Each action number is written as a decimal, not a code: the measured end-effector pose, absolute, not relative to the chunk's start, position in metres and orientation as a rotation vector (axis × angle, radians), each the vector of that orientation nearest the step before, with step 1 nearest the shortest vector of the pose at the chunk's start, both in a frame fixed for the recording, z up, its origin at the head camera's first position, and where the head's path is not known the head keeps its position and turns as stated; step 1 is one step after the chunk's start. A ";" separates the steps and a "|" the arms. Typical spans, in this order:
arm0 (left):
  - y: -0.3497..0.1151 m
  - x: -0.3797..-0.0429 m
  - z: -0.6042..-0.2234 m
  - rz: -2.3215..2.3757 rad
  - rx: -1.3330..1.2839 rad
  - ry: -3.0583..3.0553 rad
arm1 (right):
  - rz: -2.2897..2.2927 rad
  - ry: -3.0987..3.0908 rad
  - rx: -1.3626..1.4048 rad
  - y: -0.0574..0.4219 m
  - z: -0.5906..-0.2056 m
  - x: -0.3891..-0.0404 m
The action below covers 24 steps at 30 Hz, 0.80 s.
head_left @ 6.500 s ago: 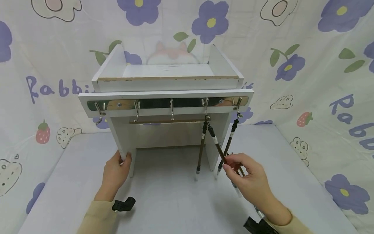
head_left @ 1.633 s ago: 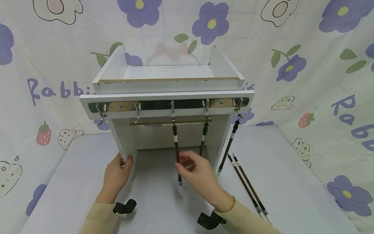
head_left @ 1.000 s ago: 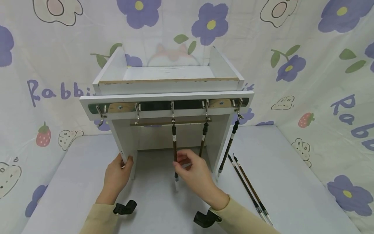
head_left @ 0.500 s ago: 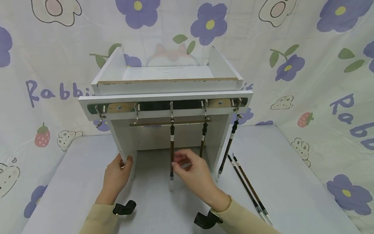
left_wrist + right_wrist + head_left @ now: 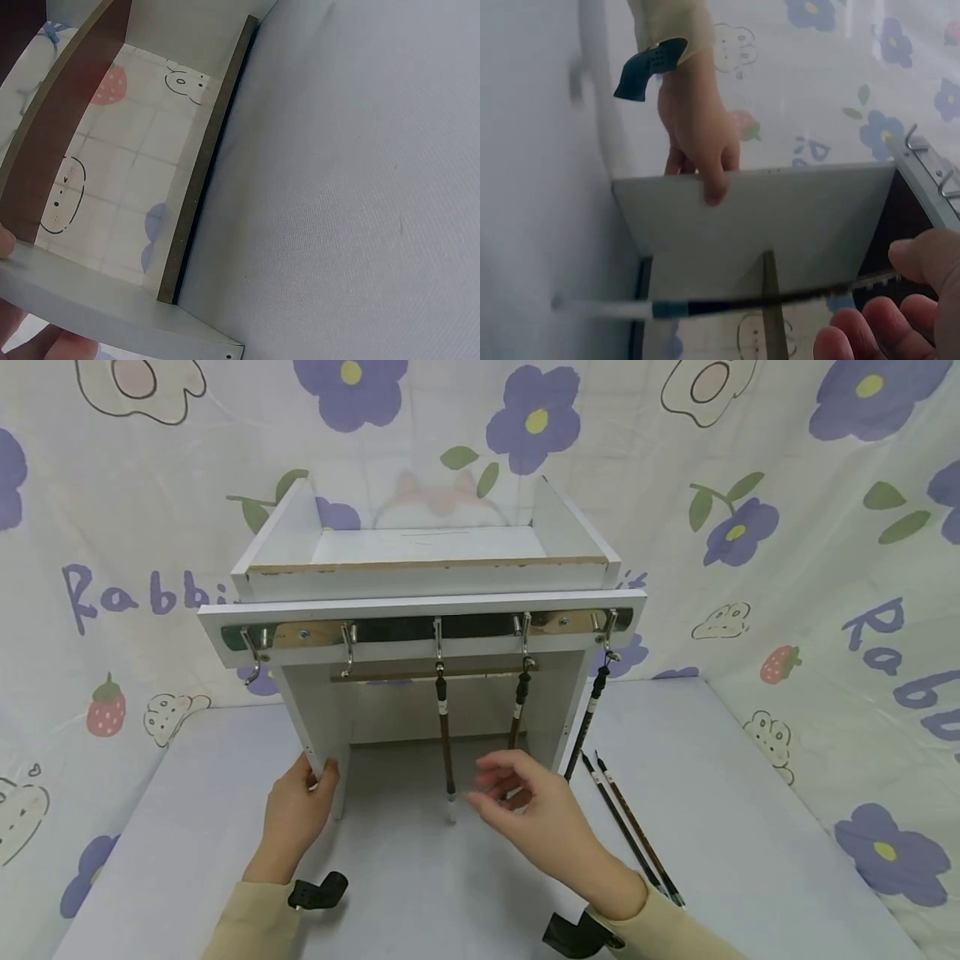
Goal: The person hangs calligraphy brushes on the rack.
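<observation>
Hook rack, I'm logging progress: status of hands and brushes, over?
Left hand gripping rack's side panel. Right hand apart from middle brush, holding nothing. Three brushes hung, two brushes on table. Nothing visibly blocking two bare left hooks.

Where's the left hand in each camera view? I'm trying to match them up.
Head: left hand left of centre, lower half.
Left wrist: lower-left corner, only partly visible.
Right wrist: upper part, just left of centre.
Shared landmark: the white panel it grips.

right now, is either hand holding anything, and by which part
The left hand grips the white shelf by the lower front edge of its left side panel. The right hand holds nothing; the calligraphy brush on the middle hook hangs free.
</observation>
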<state>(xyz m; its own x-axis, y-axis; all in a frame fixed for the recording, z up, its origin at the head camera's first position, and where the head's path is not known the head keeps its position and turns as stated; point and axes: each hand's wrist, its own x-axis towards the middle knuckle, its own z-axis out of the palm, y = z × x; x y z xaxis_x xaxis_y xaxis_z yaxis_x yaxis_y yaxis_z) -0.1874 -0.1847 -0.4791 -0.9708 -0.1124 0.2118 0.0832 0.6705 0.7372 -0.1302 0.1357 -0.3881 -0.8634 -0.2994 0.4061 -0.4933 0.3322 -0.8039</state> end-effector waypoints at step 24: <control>-0.185 -0.187 -0.478 -1.206 0.026 -2.653 | 1.363 -2.581 0.552 0.245 -0.429 -0.122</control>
